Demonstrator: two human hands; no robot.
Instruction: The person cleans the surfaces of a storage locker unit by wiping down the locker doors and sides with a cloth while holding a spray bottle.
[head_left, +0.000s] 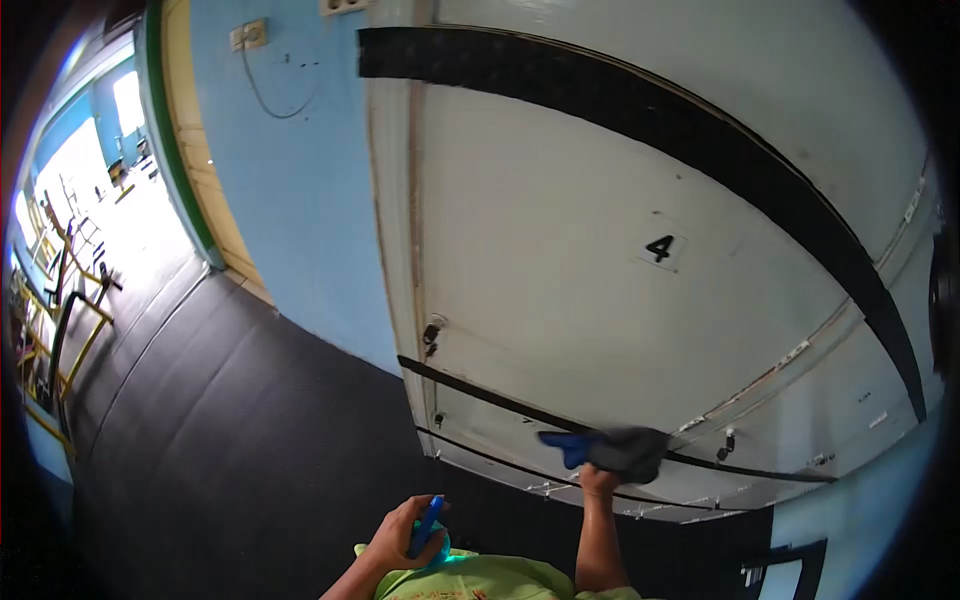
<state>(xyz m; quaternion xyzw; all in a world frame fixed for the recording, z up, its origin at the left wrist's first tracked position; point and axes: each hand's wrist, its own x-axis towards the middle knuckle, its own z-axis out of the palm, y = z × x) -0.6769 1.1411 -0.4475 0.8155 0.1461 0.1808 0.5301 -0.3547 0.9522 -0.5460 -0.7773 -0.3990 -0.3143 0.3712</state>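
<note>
Near the bottom centre, my left hand [402, 538] is closed around a spray bottle [428, 524] with a blue top and a teal body, close to my green shirt. Farther right, my right hand [598, 480] grips a dark grey and blue cloth [625, 453], which is blurred. The cloth lies over or just in front of a black strip on the white locker front [570, 230]. My right fingers are partly hidden by the cloth. A black number 4 [660, 248] marks the large door above it.
Locks with keys [432, 333] hang at the door edges. A light blue wall [290, 200] with a socket and cable stands left of the lockers. Dark flooring [260, 440] runs toward a bright doorway, with yellow and black metal frames [85, 330] at the far left.
</note>
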